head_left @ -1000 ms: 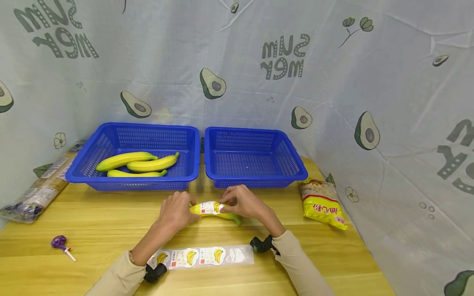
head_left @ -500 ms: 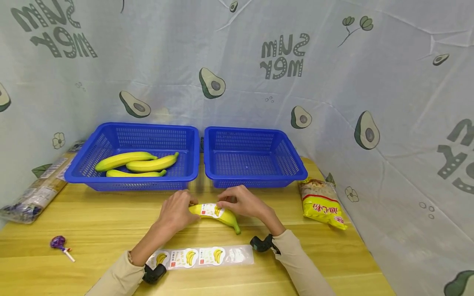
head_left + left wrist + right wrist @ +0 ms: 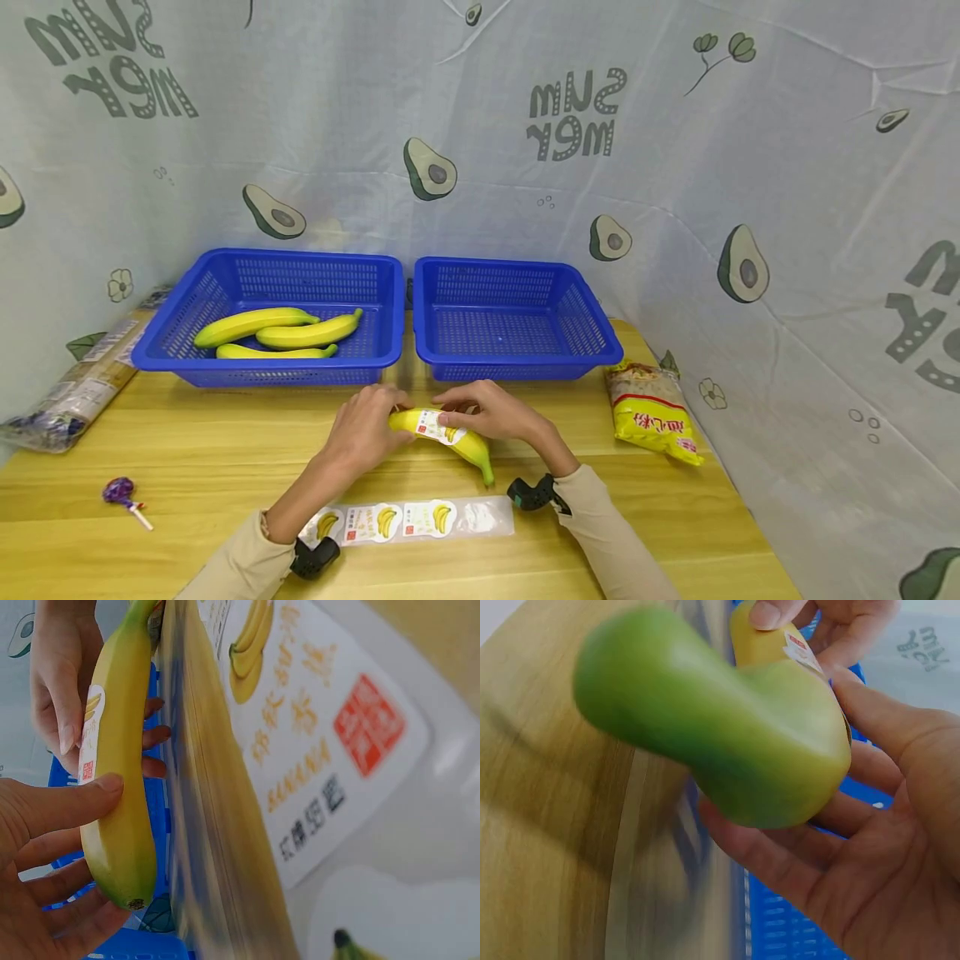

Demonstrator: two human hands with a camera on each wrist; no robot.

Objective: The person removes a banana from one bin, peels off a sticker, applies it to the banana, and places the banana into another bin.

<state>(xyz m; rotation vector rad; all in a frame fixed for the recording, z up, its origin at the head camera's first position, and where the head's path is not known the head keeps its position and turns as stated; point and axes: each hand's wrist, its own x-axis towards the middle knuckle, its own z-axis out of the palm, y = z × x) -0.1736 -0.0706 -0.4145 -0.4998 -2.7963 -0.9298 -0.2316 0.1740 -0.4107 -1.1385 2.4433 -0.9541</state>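
Observation:
Between my two hands is a yellow banana with a green stem, its stem end angled toward me and to the right. A white banana-print label lies along its upper side. My left hand grips the blunt end, thumb on the near side and fingers behind, as the left wrist view shows. With its thumb on the label, my right hand holds the middle of the banana, fingers curled beneath it in the right wrist view. Nearer me, a clear strip of labels lies on the table.
Behind the hands stand two blue baskets; the left basket holds three bananas, the right basket shows none. A lollipop and a long packet lie left, a yellow bag right.
The banana has turned so that its stem end swings toward me and shows more. My right thumb has shifted onto the label, and my left hand has moved slightly right.

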